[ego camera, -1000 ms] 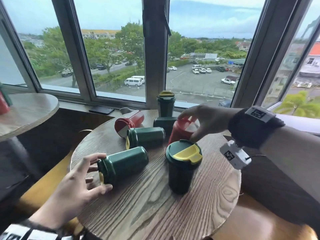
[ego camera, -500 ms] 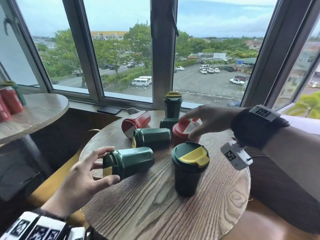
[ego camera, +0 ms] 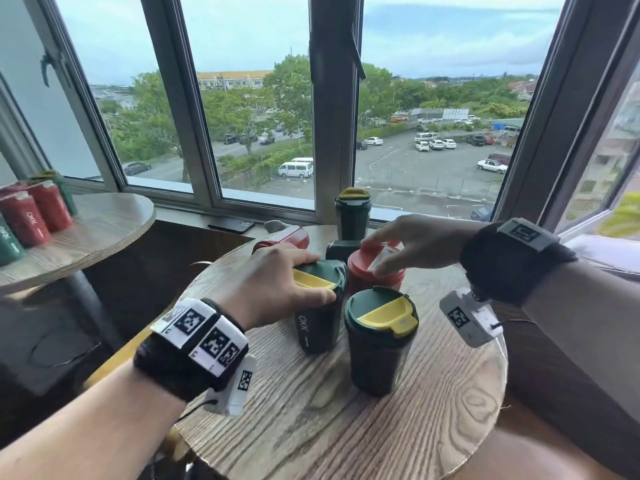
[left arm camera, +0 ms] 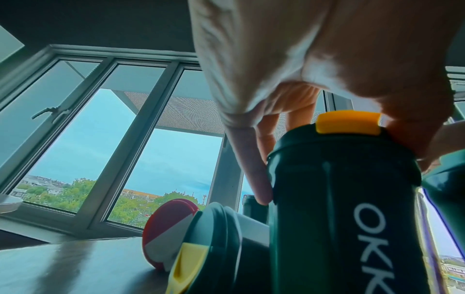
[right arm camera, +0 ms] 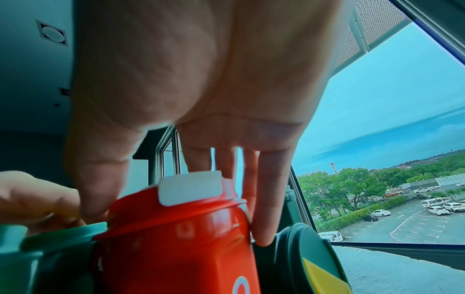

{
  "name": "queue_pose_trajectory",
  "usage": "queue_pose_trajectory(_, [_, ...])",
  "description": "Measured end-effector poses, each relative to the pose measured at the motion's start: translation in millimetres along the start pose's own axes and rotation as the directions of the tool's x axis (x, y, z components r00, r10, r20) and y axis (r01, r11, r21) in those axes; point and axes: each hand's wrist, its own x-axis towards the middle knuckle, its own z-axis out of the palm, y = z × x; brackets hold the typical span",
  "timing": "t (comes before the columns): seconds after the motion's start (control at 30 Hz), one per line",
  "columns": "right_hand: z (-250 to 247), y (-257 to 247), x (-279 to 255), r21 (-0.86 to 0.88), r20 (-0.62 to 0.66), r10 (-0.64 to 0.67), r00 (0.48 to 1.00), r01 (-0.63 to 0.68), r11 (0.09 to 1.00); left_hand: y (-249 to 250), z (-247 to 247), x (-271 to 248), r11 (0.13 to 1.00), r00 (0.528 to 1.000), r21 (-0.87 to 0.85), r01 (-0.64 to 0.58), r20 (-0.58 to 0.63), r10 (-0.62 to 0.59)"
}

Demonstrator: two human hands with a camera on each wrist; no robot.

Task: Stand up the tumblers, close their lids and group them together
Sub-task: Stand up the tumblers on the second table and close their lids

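Left hand (ego camera: 277, 282): fingers now grip the green tumbler (ego camera: 317, 320), raised upright beside the front tumbler (ego camera: 379, 344).
Right hand (ego camera: 412, 242): fingers still clasp the red tumbler (ego camera: 374, 275), probably upright.

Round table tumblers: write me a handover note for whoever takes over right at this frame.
Left hand grips the lid rim of an upright green tumbler from above. Right hand grips the lid of an upright red tumbler just behind it.
Done: these two stand beside a third upright green tumbler with closed yellow flap; another upright green one stands apart by the window.
Left: a red tumbler and a green one lie on their sides on the table, the green one's yellow flap open; a further green one lies behind the red. Stand them, shut flaps, group all.
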Motion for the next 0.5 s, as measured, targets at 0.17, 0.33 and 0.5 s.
queue_pose_trajectory(0.17, [3, 0, -1, 0.015, -0.025, -0.007, 1.000, 0.007, 1.000, -7, 4, 0, 1.000, 1.000, 0.003, -0.018, -0.005, 0.018])
queue_pose_trajectory(0.33, [2, -4, -1, -0.022, -0.018, 0.017, 1.000, -0.017, 1.000, -26, -12, 5, 0.985, 0.983, 0.000, -0.175, -0.063, 0.174])
queue_pose_trajectory(0.5, [3, -8, -3, -0.031, 0.000, 0.067, 0.998, -0.067, 0.997, -84, -10, 37, 0.991, 0.991, 0.125, -0.050, 0.131, 0.033])
